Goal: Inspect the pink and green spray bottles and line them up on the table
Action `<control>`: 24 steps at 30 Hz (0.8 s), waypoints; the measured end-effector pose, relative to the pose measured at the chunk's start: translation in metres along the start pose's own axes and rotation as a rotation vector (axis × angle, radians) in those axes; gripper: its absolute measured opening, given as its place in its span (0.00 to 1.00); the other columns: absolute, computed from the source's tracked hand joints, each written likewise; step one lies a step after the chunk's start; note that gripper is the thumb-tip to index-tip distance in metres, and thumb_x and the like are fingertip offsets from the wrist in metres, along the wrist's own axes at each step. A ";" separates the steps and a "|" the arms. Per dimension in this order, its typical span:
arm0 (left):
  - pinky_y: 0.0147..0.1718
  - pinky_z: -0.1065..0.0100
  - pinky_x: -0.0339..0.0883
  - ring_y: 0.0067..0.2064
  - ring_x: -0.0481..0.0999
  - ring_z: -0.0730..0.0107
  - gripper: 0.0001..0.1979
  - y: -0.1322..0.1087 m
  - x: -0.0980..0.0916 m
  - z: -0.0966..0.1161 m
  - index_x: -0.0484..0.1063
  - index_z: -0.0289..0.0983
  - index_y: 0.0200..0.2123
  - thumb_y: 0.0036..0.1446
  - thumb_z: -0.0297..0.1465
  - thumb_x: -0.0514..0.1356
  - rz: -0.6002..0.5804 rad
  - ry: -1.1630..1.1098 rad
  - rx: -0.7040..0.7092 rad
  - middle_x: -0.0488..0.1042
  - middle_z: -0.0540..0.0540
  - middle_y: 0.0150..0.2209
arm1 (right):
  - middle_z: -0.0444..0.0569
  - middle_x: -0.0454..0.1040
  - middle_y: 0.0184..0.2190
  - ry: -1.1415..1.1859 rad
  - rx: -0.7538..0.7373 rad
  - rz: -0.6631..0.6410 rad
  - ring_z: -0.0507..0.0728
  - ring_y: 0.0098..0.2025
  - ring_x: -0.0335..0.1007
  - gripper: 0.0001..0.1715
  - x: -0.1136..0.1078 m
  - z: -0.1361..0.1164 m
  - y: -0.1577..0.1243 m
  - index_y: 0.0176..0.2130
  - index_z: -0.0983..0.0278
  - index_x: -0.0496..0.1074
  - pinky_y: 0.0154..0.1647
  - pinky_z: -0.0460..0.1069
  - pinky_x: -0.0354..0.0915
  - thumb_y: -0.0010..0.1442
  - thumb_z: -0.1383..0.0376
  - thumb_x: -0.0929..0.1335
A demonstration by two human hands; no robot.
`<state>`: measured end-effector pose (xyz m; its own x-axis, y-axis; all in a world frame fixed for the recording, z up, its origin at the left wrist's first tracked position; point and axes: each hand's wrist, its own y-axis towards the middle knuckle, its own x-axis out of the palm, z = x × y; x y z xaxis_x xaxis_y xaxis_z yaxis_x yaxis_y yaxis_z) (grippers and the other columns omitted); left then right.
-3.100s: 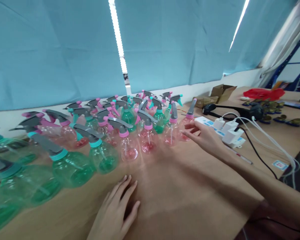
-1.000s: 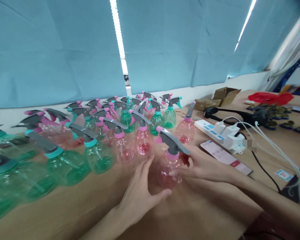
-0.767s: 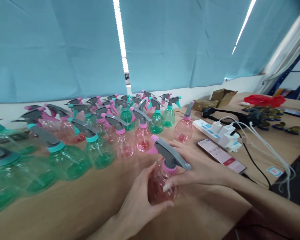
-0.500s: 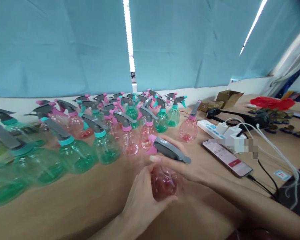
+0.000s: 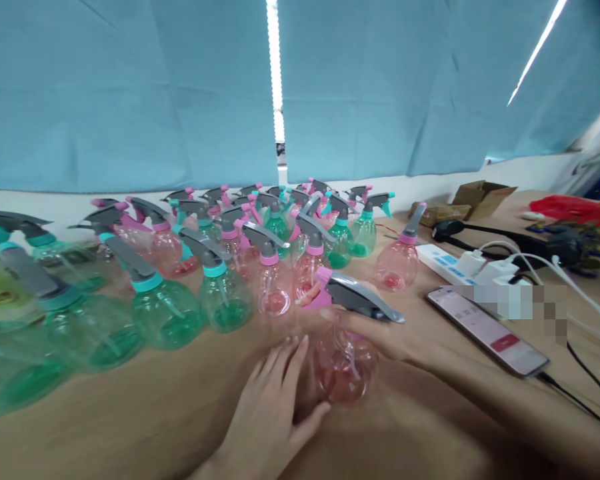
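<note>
A pink spray bottle [image 5: 347,373] with a grey and pink trigger head stands close in front of me on the table. My right hand [image 5: 363,327] is closed round its neck, just under the head; part of its fingers are hidden behind the bottle. To the left of the bottle's body is my left hand [image 5: 270,393], fingers stretched and apart, holding nothing. Its thumb tip lies very near the bottle's base; I cannot tell whether it touches. A green spray bottle [image 5: 225,300] and another pink spray bottle [image 5: 275,290] stand beyond my left hand.
Several more green and pink spray bottles crowd the left and back of the table [image 5: 180,427]. At the right lie a phone [image 5: 487,330] on a cable, a power strip [image 5: 443,263] with chargers, and a black headset [image 5: 505,237]. Behind are a cardboard box [image 5: 483,200] and red plastic [image 5: 575,207].
My left hand has let go of the pink bottle's body, and its fingers have opened to the left. My right hand stays at the neck. The whole view has shifted slightly.
</note>
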<state>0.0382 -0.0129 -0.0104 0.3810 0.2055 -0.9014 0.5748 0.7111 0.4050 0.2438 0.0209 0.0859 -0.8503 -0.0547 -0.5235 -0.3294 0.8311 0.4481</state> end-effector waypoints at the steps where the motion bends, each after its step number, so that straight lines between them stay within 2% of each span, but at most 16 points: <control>1: 0.52 0.50 0.64 0.58 0.67 0.48 0.35 -0.004 0.001 -0.003 0.50 0.36 0.64 0.59 0.40 0.59 0.019 0.040 0.013 0.66 0.34 0.59 | 0.44 0.62 0.22 -0.007 0.000 0.016 0.53 0.25 0.59 0.22 0.000 0.000 0.001 0.25 0.60 0.61 0.24 0.48 0.61 0.59 0.46 0.61; 3: 0.51 0.52 0.66 0.57 0.68 0.50 0.32 -0.009 0.002 -0.007 0.52 0.35 0.63 0.60 0.38 0.57 0.046 0.099 0.034 0.67 0.35 0.58 | 0.43 0.60 0.21 0.007 0.002 0.045 0.52 0.24 0.57 0.23 -0.001 -0.001 0.004 0.24 0.60 0.58 0.23 0.47 0.59 0.58 0.46 0.62; 9: 0.48 0.54 0.70 0.55 0.71 0.50 0.29 -0.011 0.003 -0.008 0.56 0.31 0.60 0.61 0.39 0.56 0.076 0.204 0.075 0.69 0.34 0.57 | 0.40 0.55 0.20 0.049 -0.050 -0.052 0.50 0.23 0.52 0.19 -0.004 -0.002 0.008 0.25 0.60 0.56 0.21 0.45 0.53 0.60 0.52 0.62; 13: 0.49 0.55 0.70 0.54 0.72 0.51 0.27 -0.010 0.001 -0.005 0.57 0.30 0.60 0.61 0.38 0.54 0.079 0.236 0.063 0.71 0.34 0.55 | 0.40 0.57 0.21 0.060 -0.033 -0.092 0.50 0.24 0.54 0.17 -0.005 0.001 0.009 0.26 0.60 0.58 0.24 0.46 0.56 0.60 0.53 0.62; 18: 0.49 0.56 0.70 0.55 0.72 0.52 0.26 -0.009 0.000 -0.006 0.59 0.32 0.59 0.62 0.38 0.53 0.071 0.227 0.068 0.71 0.36 0.56 | 0.43 0.65 0.24 0.072 -0.050 -0.066 0.51 0.25 0.60 0.17 -0.001 0.006 0.010 0.29 0.60 0.64 0.26 0.47 0.59 0.60 0.51 0.61; 24: 0.49 0.58 0.70 0.55 0.72 0.53 0.25 -0.010 -0.001 -0.008 0.61 0.31 0.58 0.62 0.37 0.54 0.084 0.218 0.082 0.71 0.37 0.55 | 0.43 0.63 0.23 0.059 -0.011 -0.072 0.52 0.26 0.60 0.16 -0.001 0.005 0.013 0.29 0.61 0.64 0.24 0.46 0.60 0.59 0.52 0.63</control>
<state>0.0266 -0.0149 -0.0150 0.2695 0.4083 -0.8722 0.6082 0.6300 0.4829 0.2424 0.0345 0.0884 -0.8466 -0.1471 -0.5115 -0.3950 0.8177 0.4188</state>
